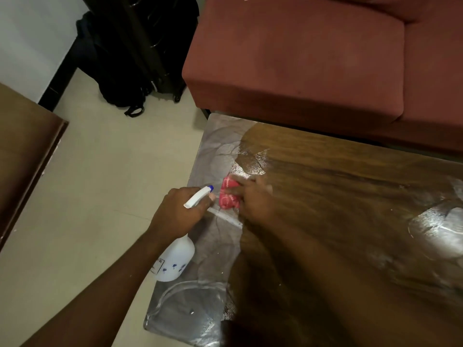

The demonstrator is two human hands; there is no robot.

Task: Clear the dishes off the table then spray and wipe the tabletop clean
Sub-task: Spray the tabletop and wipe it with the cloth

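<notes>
The wooden tabletop (338,196) fills the right half of the view, glossy and streaked with wet patches along its left edge. My left hand (180,211) grips a white spray bottle (175,259) by its trigger head, whose blue nozzle tip points toward the table's left edge. My right hand (253,199) presses flat on a red-pink cloth (229,196) lying on the tabletop near that edge, just right of the nozzle. No dishes show on the table.
A dark red sofa (313,58) stands just beyond the table's far edge. A black bag and a suitcase (130,58) sit on the tiled floor at the back left. A brown wooden piece (25,151) stands at the left.
</notes>
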